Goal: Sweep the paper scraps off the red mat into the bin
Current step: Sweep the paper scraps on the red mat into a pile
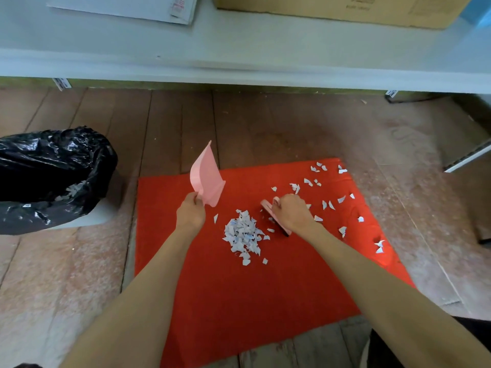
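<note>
The red mat (239,301) lay flat on the wooden floor (66,274), in front of a white desk (239,54). A heap of paper scraps (243,233) sat near the middle of the mat. Loose scraps (326,205) were scattered across the mat's right and far-right part, well apart from the heap.

The left hand (190,215) held a pink dustpan (207,179), with its fingers clamped on the lower end. The pan was raised off the mat and tilted up on edge, above the mat's far-left part, clear of the heap.

The right hand (293,212) held a pink brush (267,205), with its fingers curled round the body. The brush rested down on the mat just to the right of the heap, between the heap and the scattered pieces. Its dark bristle end showed below the hand.

The bin (53,176), lined with a black bag, stood on the floor to the left of the mat and apart from it. A few pale scraps were visible inside it.

On the desk were a cardboard box (345,9) and a white sheet (127,6).
</note>
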